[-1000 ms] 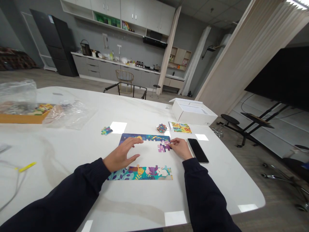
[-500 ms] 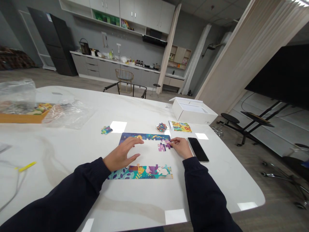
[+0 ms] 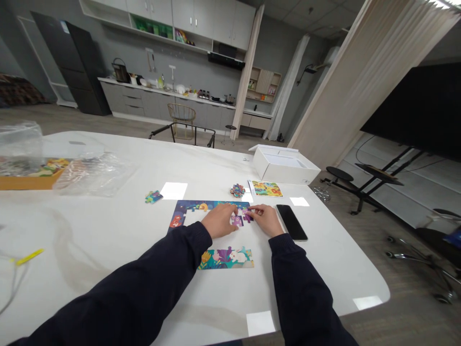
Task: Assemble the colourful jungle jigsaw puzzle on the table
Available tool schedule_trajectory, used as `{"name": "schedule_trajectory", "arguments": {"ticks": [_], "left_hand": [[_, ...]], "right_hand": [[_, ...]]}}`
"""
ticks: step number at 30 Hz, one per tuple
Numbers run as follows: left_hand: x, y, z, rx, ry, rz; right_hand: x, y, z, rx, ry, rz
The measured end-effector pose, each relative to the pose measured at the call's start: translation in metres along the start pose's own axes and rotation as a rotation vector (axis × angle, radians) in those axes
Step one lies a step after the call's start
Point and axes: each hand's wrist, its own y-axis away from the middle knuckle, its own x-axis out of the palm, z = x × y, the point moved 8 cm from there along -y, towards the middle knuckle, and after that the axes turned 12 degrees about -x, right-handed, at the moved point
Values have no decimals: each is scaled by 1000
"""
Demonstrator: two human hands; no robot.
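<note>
Head view, fitting of a jigsaw piece on the white desk (image 3: 317,283), as I see it from my operating post. My right grip (image 3: 267,220) appears to pinch a purple piece (image 3: 247,216) by its right-hand side, thumb against fingers. My left grip (image 3: 219,221) is spread, thumb and forefinger straddling an eyed piece (image 3: 236,221); whether the tips touch it I cannot tell.

Location: both pieces lie side by side, just below the right end of the upper strip (image 3: 190,205), with the lower strip (image 3: 225,262) apart from them on the near side. Whether the two interlock is too small to resolve.

Step in hand: I judge it to be the joining of the purple piece to its neighbours. The next move, in my reading, calls for lining up knob and socket, steadying the eyed piece with the left grip, then pressing flat.

Orientation: the upper strip's long axis runs left to right across the view, and its left end turns down towards me. The lower strip runs nearly parallel, its left part hidden by the left sleeve (image 3: 180,269). The purple piece seems to point a knob towards the near side; being compact and partly covered, it offers no clear long axis. The eyed piece, roughly square, has its eyes side by side.
</note>
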Motion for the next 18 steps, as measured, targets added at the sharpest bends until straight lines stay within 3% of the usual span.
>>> {"name": "schedule_trajectory", "arguments": {"ticks": [6, 18], "left_hand": [[9, -12, 11, -103, 25, -38], [6, -6, 12, -97, 137, -50]], "right_hand": [[3, -2, 9, -130, 46, 25], [2, 0, 7, -67, -31, -37]]}}
